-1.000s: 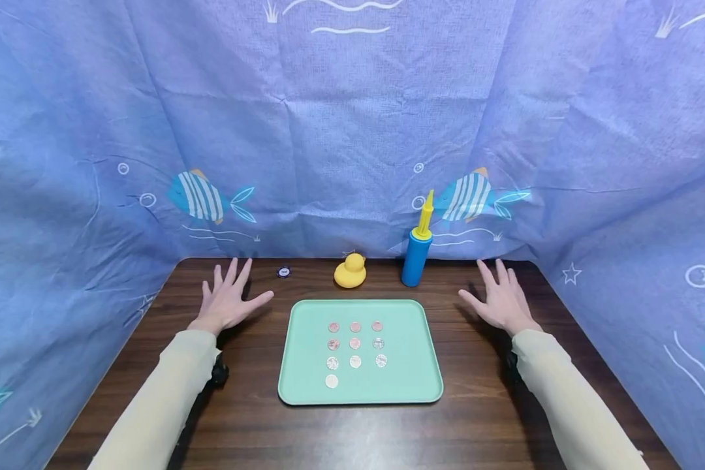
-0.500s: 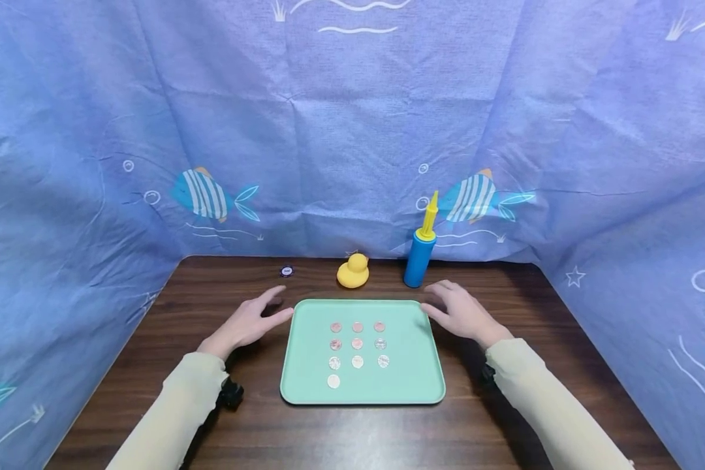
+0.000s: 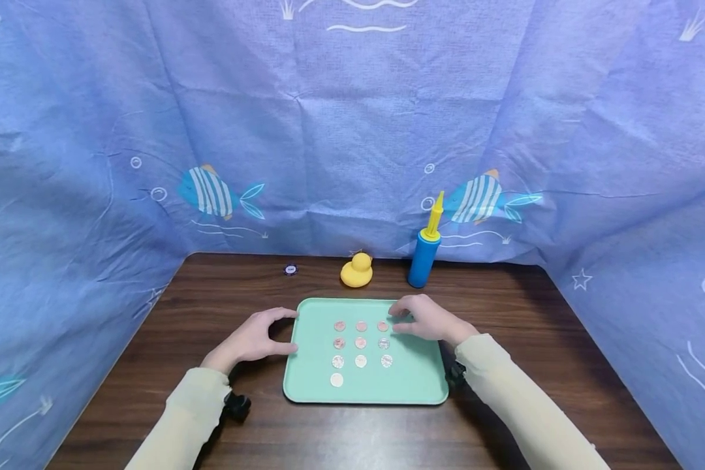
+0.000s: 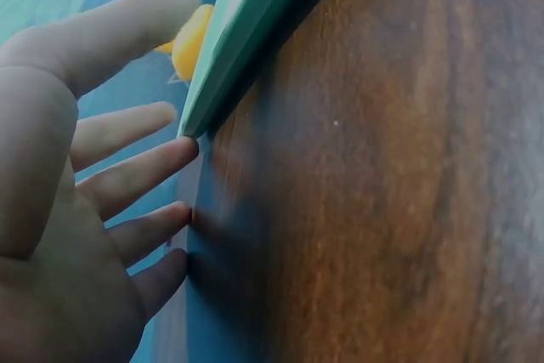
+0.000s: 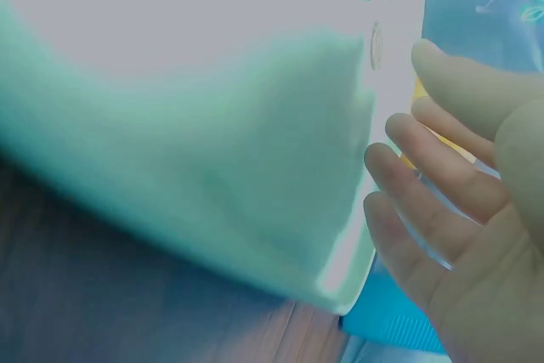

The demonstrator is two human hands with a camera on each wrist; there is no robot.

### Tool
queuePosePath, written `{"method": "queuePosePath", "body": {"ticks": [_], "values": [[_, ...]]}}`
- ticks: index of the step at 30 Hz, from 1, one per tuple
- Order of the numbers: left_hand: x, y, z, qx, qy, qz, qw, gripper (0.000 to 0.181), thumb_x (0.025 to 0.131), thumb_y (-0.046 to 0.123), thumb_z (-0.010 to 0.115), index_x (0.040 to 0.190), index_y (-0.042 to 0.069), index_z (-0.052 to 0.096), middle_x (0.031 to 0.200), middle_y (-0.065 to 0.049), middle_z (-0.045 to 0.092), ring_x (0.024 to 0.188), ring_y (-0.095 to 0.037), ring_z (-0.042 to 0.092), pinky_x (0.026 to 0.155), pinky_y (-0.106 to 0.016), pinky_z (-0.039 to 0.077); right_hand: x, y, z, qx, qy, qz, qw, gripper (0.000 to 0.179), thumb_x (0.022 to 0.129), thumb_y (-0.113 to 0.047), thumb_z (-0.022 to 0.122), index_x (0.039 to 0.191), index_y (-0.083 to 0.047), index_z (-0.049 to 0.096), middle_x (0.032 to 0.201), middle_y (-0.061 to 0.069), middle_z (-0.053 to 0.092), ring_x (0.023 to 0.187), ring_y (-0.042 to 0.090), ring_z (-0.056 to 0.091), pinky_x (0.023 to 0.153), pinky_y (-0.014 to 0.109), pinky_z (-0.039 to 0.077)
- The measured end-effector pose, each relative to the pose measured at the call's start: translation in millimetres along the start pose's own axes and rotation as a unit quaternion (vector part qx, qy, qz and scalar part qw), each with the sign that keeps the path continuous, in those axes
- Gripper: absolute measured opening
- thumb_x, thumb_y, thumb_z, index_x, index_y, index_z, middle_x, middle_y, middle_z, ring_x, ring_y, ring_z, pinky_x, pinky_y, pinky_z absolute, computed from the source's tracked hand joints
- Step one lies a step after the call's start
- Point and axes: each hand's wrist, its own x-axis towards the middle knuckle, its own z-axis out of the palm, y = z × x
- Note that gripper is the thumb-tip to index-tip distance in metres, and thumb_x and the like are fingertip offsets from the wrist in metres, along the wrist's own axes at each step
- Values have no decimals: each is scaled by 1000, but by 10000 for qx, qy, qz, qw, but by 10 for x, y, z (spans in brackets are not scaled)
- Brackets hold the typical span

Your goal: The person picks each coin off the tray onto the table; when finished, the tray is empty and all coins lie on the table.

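Reaching for the coins appears to be the step in hand, with nothing yet picked up. Ten small round metal coins are laid out on a mint-green rectangular tray with rounded corners (image 3: 414, 375): five copper-coloured coins (image 3: 361, 326) towards the far side, and five silver-coloured coins (image 3: 361, 361) mostly nearer, the last set alone at the near left. The tray is set flat on a dark brown wood-grain table (image 3: 329, 437).

The right hand (image 3: 427, 318) is held over the far right part of the tray, its thumb and fingers apart with nothing between them. Its tips are placed just beside the right-hand column of coins; whether any coin is touched cannot be told. The left hand (image 3: 252, 336) is held at the tray's left edge, thumb and fingers likewise parted, with the tips at the rim; contact there cannot be confirmed.

Beyond the tray, a blue-and-white round chip (image 3: 290, 269) is seen at the far left, a yellow toy duck (image 3: 357, 271) near the middle, and a blue cylindrical pump with a yellow nozzle (image 3: 423, 261) to the right.

If a coin is to be lifted, a fine fingertip pinch at its edge would be called for, since the coins lie flat and could easily be slid into their neighbours.
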Motion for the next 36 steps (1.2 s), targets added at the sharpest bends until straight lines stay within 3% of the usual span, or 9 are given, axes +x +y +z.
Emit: {"method": "queuePosePath", "body": {"ticks": [5, 11, 22, 36], "values": [[-6, -19, -13, 81, -145, 125, 9998, 73, 84, 41, 89, 145, 11, 61, 153, -15, 55, 151, -44, 38, 118, -64, 36, 88, -50, 41, 13, -107, -114, 9999, 30, 95, -18, 80, 122, -5, 76, 117, 6, 75, 104, 22, 70, 92, 42, 59], [10, -6, -4, -116, -210, -133, 9996, 74, 83, 39, 90, 146, 17, 61, 157, -13, 52, 154, -41, 33, 120, -62, 34, 155, -65, 114, 15, -14, -292, 9996, 21, 95, -17, 80, 115, -9, 80, 110, 3, 76, 97, 19, 69, 88, 39, 60], [9, -45, -21, -256, -250, -254, 9990, 73, 81, 37, 92, 144, 20, 62, 152, -9, 56, 145, -36, 46, 115, -60, 40, 224, -93, 197, -34, 93, -441, 9990, 15, 94, -9, 80, 108, -11, 81, 105, 0, 77, 93, 14, 70, 84, 32, 60], [26, -18, -19, -325, -303, -356, 9984, 72, 80, 35, 93, 143, 19, 63, 152, -11, 55, 145, -38, 45, 115, -61, 40, 289, -136, 186, -132, -137, -489, 9986, 16, 91, -2, 79, 106, -8, 79, 95, -1, 75, 85, 12, 66, 79, 27, 57]]}}
